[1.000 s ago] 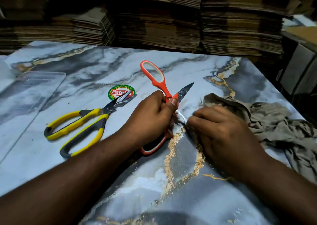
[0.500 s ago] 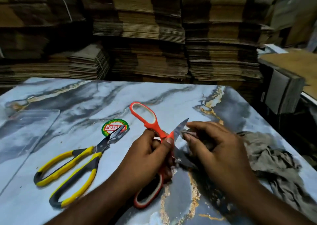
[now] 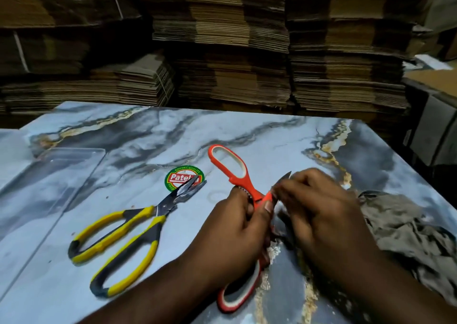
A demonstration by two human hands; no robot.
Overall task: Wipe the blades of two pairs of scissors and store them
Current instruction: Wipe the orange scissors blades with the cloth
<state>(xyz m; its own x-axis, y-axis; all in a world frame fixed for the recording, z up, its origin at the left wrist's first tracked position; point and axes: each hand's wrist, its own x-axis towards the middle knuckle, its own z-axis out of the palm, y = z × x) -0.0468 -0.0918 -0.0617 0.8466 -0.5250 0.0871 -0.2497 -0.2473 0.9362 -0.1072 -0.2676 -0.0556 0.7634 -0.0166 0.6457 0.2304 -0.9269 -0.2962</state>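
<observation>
My left hand (image 3: 237, 227) grips the orange scissors (image 3: 230, 168) at the pivot; they are spread open, one handle pointing away, the other toward me. My right hand (image 3: 319, 210) pinches one blade near its tip, and only the point sticks out above the fingers. Whether cloth lies between my fingers and the blade is hidden. The yellow-and-black scissors (image 3: 118, 232) lie flat on the marble-patterned table (image 3: 138, 135) to the left, their blades slightly apart over a round sticker (image 3: 184, 178). A crumpled grey cloth (image 3: 405, 232) lies at the right.
A clear plastic case (image 3: 57, 172) lies flat at the table's left. Stacks of flattened cardboard (image 3: 222, 51) rise behind the table's far edge. Boxes (image 3: 432, 116) stand past the right edge.
My right hand left the cloth on the table and rose to pinch the upper blade of the orange scissors. The camera tilted up, and the scissors lifted slightly in my left hand.
</observation>
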